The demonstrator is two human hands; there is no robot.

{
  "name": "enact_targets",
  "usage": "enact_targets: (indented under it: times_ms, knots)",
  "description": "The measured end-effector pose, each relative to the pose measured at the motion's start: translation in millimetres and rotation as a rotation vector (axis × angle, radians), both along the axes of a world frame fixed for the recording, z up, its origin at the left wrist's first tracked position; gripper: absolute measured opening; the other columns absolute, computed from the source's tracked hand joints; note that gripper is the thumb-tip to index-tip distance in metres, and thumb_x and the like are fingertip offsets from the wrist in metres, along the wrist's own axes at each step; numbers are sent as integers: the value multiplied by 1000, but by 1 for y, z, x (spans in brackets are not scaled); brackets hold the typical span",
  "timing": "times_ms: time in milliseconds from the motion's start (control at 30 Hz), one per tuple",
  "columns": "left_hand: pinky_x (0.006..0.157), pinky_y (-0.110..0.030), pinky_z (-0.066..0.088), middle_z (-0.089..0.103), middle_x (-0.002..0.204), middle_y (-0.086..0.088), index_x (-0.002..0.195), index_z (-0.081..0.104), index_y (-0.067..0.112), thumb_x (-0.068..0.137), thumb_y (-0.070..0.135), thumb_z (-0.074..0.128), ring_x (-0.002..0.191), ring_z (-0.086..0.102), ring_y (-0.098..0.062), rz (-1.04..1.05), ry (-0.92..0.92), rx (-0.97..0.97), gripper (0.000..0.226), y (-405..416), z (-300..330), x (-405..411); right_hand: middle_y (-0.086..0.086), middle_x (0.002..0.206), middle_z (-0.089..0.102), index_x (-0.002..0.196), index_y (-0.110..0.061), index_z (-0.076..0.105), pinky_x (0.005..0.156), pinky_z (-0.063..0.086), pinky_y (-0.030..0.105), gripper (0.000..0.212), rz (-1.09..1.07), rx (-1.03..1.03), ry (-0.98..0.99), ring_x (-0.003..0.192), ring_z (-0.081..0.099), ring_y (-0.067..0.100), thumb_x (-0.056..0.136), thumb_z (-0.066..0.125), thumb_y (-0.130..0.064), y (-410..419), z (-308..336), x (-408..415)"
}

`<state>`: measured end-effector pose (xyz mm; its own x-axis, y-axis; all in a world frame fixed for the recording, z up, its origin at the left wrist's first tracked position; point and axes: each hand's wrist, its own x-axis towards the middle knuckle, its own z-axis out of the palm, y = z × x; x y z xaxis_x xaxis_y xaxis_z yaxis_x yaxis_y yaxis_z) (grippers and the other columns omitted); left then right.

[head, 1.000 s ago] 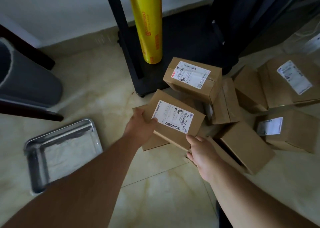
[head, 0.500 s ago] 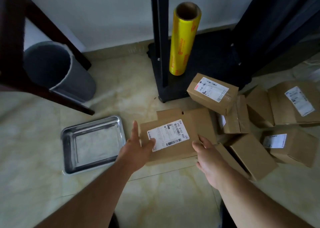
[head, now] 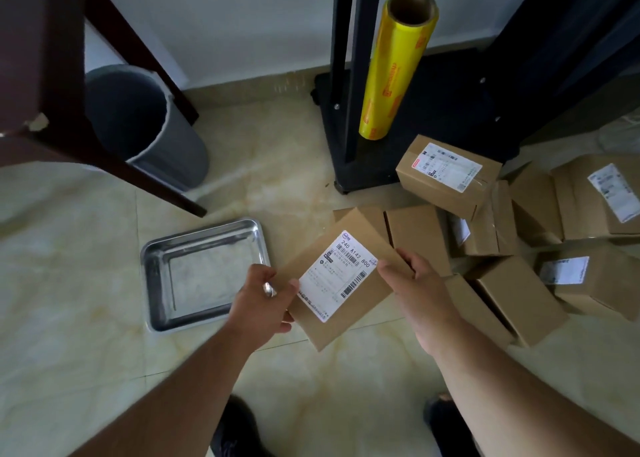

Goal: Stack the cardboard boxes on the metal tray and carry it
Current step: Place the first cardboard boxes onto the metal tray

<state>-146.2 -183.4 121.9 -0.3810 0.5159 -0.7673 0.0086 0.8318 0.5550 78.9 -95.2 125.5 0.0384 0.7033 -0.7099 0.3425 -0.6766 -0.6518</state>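
Box [head: 341,276] now lifted off the floor, gripped by our left hand [head: 263,304] and right hand [head: 420,292]; tray [head: 204,273] comes next.

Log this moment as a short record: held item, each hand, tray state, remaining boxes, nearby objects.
held item: flat cardboard box with a white shipping label facing up, lifted and tilted
left hand: grips the box's left edge
right hand: grips the box's right edge
metal tray: on the floor to the left of the box, holding no boxes
remaining boxes: loose pile of cardboard boxes on the floor to the right
nearby objects: yellow film roll standing on a black base; grey bin behind the tray
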Motion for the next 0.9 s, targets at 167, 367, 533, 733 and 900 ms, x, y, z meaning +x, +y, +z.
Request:
enact_targets:
  times_ms: [167, 367, 533, 733, 900]
  knots:
    - [63, -40, 66, 65, 118, -1, 133, 50, 28, 93, 39, 74, 77, 78, -23, -144, 19, 31, 48, -7, -15, -10, -6, 106, 73, 121, -35, 59, 81, 56, 36, 37, -59, 1, 34, 94, 70, 14, 89, 76, -29, 4, -3, -23]
    - [62, -36, 66, 50, 130, 7, 144, 51, 40, 89, 35, 79, 94, 72, -24, -160, 10, 94, 62, -18, -31, -13, -6, 123, 67, 150, -41, 31, 91, 61, 49, 100, -13, 4, -53, 105, 72, 21, 66, 83, -58, 11, -12, -45]
    - [66, -40, 67, 63, 125, 7, 133, 50, 40, 91, 31, 77, 95, 73, -24, -65, -84, 93, 51, -33, -43, -15, -6, 101, 78, 116, -22, 66, 82, 62, 39, 66, 31, -48, -112, 92, 75, 16, 67, 82, -62, 5, -21, -62]
    - [70, -42, 67, 57, 122, 20, 125, 49, 36, 93, 25, 78, 94, 75, -23, 149, -177, 113, 44, -54, -49, -20, -16, 115, 74, 134, -37, 54, 92, 57, 39, 47, 142, -103, 30, 103, 70, 9, 92, 74, -37, -23, -32, -92]
    - [71, -50, 66, 59, 124, 17, 127, 51, 33, 91, 29, 79, 87, 78, -27, 241, -154, 102, 45, -73, -56, -30, -9, 111, 73, 125, -24, 57, 66, 49, 24, 38, 198, -89, -39, 90, 68, 5, 91, 73, -30, -42, -40, -118]
